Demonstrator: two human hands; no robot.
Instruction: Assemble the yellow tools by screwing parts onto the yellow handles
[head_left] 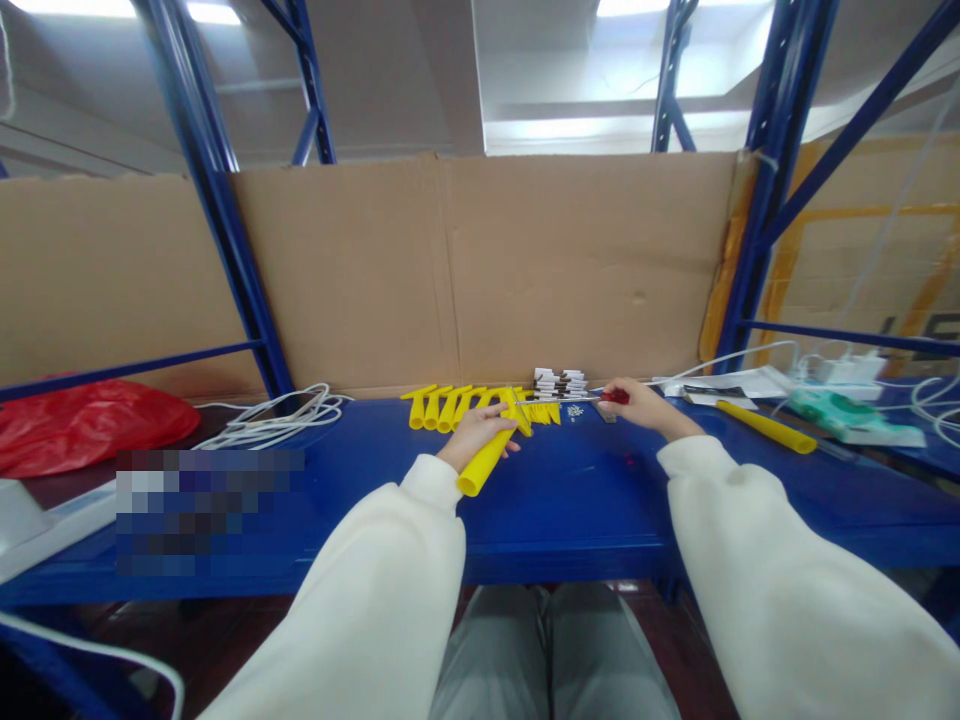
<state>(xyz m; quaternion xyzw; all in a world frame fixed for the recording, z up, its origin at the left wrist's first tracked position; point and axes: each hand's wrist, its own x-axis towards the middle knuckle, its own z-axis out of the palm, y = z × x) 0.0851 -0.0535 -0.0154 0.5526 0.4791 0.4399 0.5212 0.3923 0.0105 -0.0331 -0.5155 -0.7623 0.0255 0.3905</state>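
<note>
My left hand [482, 437] is closed around a yellow plastic tube with a crosspiece at its far end [484, 465]. In my right hand [636, 405] is a screwdriver [616, 397] with a red handle. Its long metal shaft reaches left to the head of the yellow piece; whether the tip touches a screw is too small to tell. Behind my left hand stands a row of several similar yellow pieces [433, 410]. A small heap of screws [575, 411] lies between my hands, and stacked white-and-black parts [560, 383] sit just behind it.
A lone yellow tube [766, 427] lies at the right near a green-and-white packet [855, 415] and white cables. Coiled white cable [281, 425] and a red plastic bag [97, 425] are on the left. A cardboard sheet [480, 270] stands along the back of the blue table [570, 520].
</note>
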